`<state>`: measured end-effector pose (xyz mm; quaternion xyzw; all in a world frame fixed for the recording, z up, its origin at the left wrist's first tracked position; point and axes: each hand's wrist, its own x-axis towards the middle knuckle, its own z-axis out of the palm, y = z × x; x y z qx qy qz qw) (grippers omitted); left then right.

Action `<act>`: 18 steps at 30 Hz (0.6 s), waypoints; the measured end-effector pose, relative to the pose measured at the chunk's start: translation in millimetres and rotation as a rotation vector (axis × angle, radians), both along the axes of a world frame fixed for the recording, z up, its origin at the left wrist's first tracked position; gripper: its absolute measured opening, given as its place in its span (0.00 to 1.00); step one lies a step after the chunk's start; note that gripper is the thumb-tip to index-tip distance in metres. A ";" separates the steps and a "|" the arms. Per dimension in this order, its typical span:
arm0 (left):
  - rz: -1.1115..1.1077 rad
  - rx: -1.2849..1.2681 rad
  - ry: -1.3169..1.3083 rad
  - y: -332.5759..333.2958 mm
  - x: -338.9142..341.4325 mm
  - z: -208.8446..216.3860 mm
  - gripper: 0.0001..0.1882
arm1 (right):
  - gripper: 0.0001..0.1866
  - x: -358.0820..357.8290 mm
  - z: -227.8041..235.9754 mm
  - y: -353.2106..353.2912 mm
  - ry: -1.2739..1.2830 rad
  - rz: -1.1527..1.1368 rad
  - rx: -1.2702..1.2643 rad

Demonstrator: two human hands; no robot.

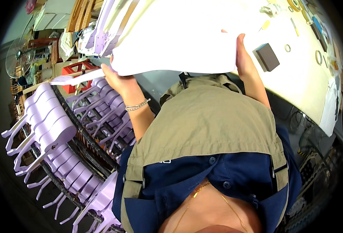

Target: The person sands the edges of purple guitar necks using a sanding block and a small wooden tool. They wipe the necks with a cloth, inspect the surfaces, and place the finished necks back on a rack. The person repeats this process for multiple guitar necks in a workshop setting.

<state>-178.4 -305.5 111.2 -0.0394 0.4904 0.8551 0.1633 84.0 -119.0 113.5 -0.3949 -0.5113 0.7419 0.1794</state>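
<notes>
A large, pale panel with rounded corners (175, 42) spans the space in front of me, so bright that its surface detail is washed out. My left hand (120, 79) grips its near left corner, most fingers hidden behind the edge. Along the right edge, my right hand (247, 62) holds the panel with the thumb raised; a small skin-coloured tip shows farther in, near that edge. A thin lilac strip (76, 79) runs leftward from beside my left hand; whether it joins the panel I cannot tell.
Stacked lilac chair-like frames (49, 116) rest on dark rails at my left. A red crate (72, 72) stands behind them, with a fan (19, 54) farther off. The pale worktable (295, 83) at right carries a dark block (268, 57), tape rolls (294, 4) and small tools.
</notes>
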 end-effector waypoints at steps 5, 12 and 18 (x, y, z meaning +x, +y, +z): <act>-0.287 0.109 -0.174 -37.3 -20.2 -52.6 0.17 | 0.44 1.4 28.0 -4.2 0.169 0.245 0.752; -0.342 0.333 -0.827 -33.4 15.6 -67.9 0.17 | 0.49 -23.5 53.7 -25.9 0.387 0.212 0.752; -0.386 0.326 -0.661 -45.0 16.7 -70.2 0.18 | 0.29 -23.4 42.5 -11.2 0.301 0.238 1.100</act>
